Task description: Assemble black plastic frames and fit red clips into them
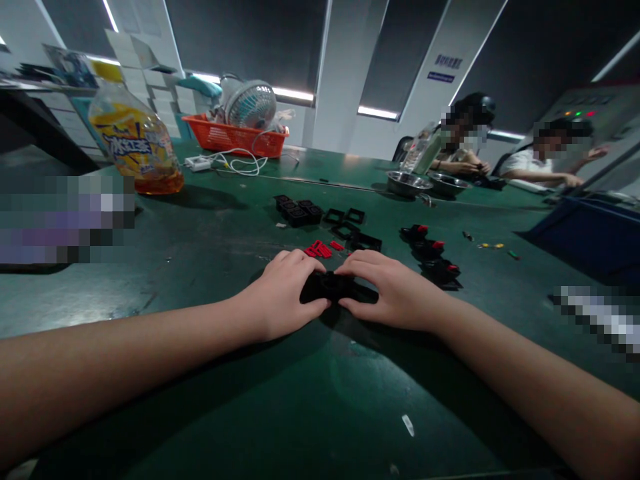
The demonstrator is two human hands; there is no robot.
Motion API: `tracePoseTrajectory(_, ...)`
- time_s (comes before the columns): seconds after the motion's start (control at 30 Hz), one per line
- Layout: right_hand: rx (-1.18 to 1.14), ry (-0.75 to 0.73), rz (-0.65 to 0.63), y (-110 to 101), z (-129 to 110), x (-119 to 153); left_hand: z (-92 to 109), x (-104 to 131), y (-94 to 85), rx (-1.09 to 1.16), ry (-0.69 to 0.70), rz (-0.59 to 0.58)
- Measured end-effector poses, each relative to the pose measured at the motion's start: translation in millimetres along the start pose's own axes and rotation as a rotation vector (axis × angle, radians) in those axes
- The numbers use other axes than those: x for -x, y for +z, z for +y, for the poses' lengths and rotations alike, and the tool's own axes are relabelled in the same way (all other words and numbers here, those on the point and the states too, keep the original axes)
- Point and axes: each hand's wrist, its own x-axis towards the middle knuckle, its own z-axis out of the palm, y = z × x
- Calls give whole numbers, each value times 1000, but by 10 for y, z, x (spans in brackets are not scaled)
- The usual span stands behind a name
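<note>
Both my hands grip one black plastic part point(330, 285) low over the green table, in the middle of the view. My left hand point(287, 290) pinches its left end between thumb and fingers, and my right hand point(395, 288) does the same on the right. The fingers cover much of its outline. Just beyond my fingertips lie several small red pieces point(320, 249). Farther back are black square frames point(345, 231) and a cluster of black blocks point(299, 210). To the right of my right hand sits a row of black parts with red pieces on them point(434, 250).
A tea bottle point(135, 133) and an orange basket point(235, 137) holding a fan stand at the back left, with a white cable point(240, 163) nearby. Metal bowls point(407, 183) are at the back right, near two seated people. A blue bin point(590, 233) stands at far right.
</note>
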Motion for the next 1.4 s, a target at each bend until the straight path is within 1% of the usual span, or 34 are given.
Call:
tracePoseTrajectory(0.3, -12, -4, -1, -12, 3, -4, -6, -14, -4, -4, -18, -2)
tracePoseTrajectory(0.47, -5, 7, -13, -1, 1, -5, 11, -25, -12, -13, -33, -33)
tracePoseTrajectory(0.7, -7, 8, -20, 11, 6, -12, 27, -27, -18, -14, -52, -44)
tracePoseTrajectory(1.4, 8, 22, -38, -14, -15, -11, 15, -34, -17, -17, -39, -40)
